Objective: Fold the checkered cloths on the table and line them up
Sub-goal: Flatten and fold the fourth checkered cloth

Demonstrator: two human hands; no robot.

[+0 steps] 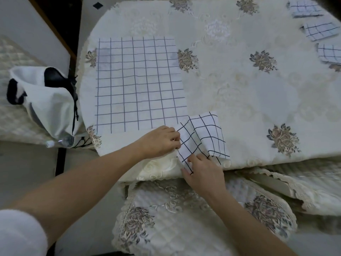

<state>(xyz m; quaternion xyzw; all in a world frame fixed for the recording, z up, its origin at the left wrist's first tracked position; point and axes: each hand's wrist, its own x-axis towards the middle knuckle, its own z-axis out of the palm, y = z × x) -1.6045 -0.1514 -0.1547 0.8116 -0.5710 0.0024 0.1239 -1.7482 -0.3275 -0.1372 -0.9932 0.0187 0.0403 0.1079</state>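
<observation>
the small cloth (204, 133), white with a dark grid, sits at 6 o'clock on the table, right at the near edge and partly hanging over it. it is half folded: one flap arches up in a loose hump on its right side, and the lower corner droops past the edge.

the left hand (160, 142) comes in from 8 o'clock, fingers curled, pinching the small cloth's left edge. the right hand (203, 172) comes up from 5 o'clock and holds the lower corner, which shows between its thumb and fingers. both hands are closed on the same cloth, close together but not touching each other.

just beyond the left hand, from 9 to 11 o'clock, the flat cloth (138, 84) lies spread open and smooth, its near right corner meeting the small cloth.

three folded cloths lie apart in a curved row along the far right edge, at 1 to 2 o'clock: the first (304, 8), second (321, 31) and third (329, 53), the last cut off by the frame.

the cream tablecloth (249, 89) with flower motifs covers the whole table. a white and black bag (48, 100) slumps at 9 o'clock, off the table. a quilted cushion (184, 218) lies below the near edge at 6 o'clock. a white sleeve (18, 233) shows at 7 o'clock.
</observation>
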